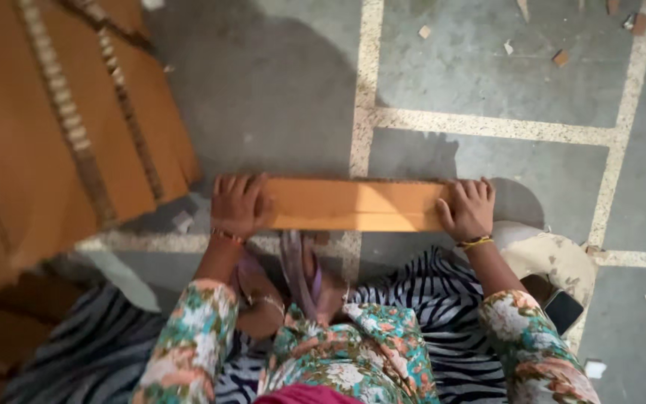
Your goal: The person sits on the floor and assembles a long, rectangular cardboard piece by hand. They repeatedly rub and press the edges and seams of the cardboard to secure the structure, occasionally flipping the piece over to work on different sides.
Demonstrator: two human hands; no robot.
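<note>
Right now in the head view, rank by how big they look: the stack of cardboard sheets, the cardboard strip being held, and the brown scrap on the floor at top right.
1. Stack of cardboard sheets, though it is cut off by the frame.
2. Cardboard strip, held between the left hand and right hand.
3. Brown scrap, smallest, though farther from the camera.

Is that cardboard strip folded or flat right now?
Folded: the cardboard strip shows a lengthwise crease, left hand and right hand pressing its ends.

Closest thing to packaging here is the brown corrugated cardboard sheets (61, 127), stacked flat just off the left hand (237, 206). No labels, signs or screens showing.
</note>
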